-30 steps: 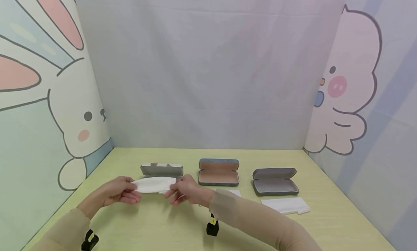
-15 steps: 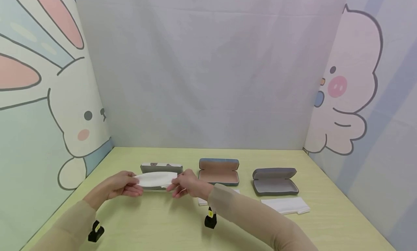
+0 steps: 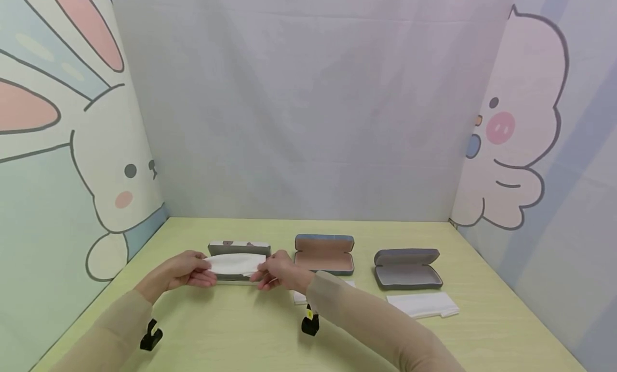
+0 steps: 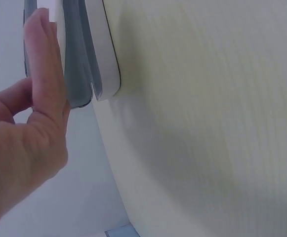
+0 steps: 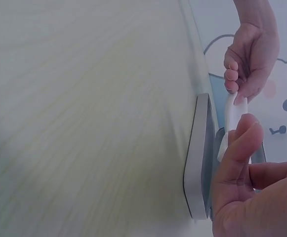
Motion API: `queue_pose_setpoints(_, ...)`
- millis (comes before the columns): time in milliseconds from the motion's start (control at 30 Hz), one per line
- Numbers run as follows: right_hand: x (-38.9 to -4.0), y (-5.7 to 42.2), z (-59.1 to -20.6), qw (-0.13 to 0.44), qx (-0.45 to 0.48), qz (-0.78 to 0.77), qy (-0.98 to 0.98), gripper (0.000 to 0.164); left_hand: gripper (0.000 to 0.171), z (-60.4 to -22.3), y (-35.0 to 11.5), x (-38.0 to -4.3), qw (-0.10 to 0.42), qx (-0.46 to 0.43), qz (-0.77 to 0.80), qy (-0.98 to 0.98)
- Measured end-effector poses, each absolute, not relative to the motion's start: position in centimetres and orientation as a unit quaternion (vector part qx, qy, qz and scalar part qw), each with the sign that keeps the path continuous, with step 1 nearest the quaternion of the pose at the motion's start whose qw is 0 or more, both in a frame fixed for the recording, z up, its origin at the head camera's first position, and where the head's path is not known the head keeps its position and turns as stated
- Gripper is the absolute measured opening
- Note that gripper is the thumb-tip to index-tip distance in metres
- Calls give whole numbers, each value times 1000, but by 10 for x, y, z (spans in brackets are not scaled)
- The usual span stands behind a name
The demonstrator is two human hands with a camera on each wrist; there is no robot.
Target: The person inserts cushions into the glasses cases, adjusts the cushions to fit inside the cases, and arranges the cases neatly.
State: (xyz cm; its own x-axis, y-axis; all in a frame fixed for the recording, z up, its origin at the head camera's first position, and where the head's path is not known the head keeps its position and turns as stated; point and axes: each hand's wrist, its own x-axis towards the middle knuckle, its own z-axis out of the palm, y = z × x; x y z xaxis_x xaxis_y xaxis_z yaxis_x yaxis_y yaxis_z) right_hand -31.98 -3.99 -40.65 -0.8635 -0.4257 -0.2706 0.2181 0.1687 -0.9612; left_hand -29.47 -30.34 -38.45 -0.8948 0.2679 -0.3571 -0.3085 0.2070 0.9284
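A folded white cloth [image 3: 236,263] is stretched between both hands, over an open glasses case [image 3: 239,248] with a grey inside and a patterned white lid. At the cloth's left end my left hand [image 3: 189,270] pinches it between thumb and fingers. The right hand [image 3: 281,271] pinches the other end. In the right wrist view, the cloth [image 5: 235,111] hangs just beside the case's pale lower half [image 5: 197,163]. From the left wrist, the left hand [image 4: 39,108] appears with its fingers along the cloth, close to the case [image 4: 81,54].
To the right stand a blue open glasses case [image 3: 324,254] with a pinkish inside and a dark grey open one [image 3: 407,269]. A white folded cloth [image 3: 423,304] lies before the grey case. Another white cloth [image 3: 300,298] is partly covered by the right arm.
Both hands have carried the white cloth away from the body and slightly right, from in front of the left case to above it. The case's front edge now shows below the cloth.
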Motion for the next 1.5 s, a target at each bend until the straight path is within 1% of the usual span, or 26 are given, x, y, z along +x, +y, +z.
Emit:
queue_pose_setpoints(333,-324,-41,-414,244,-62,-627,737,11,38,-389,-300,-301,222,-26,625,748)
queue_pose_setpoints(633,-324,-45,-418,237,-54,-613,752,12,29,-396,-297,-306,218,-33,615,757)
queue_pose_setpoints(933,-325,-46,-420,226,-44,-613,755,14,31,-398,-295,-306,210,-58,604,767)
queue_pose_setpoints(1267,-323,-51,-423,180,-37,-613,769,14,31,-405,-295,-309,204,-73,590,778)
queue_pose_setpoints(1500,-321,-53,-424,157,-34,-598,786,17,26,-407,-291,-309,198,-70,580,787)
